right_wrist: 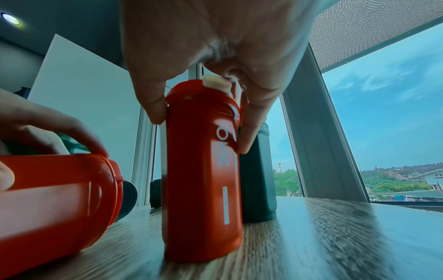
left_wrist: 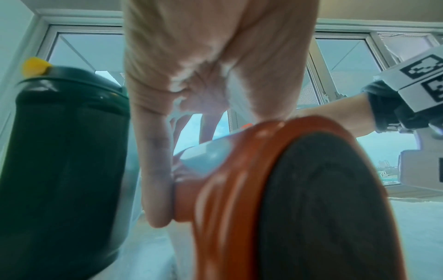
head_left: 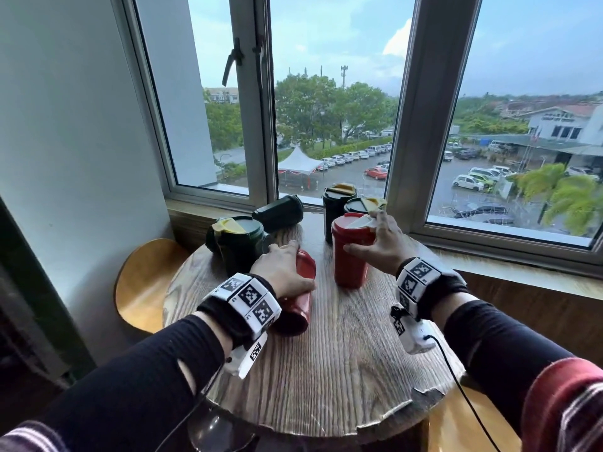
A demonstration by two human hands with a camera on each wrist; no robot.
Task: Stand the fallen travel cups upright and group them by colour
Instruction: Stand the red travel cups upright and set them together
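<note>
Left hand wraps the fallen red cup lying near the worktop's left edge; right hand clasps the upright red cup at centre. A green cup crowds the left hand; two dark cups stand behind by the far edge, another lies fallen there.

The head view looks down from above across the round table toward the window. Both wrist views sit low and very near, facing the window; both share the fallen red cup and the table.
</note>
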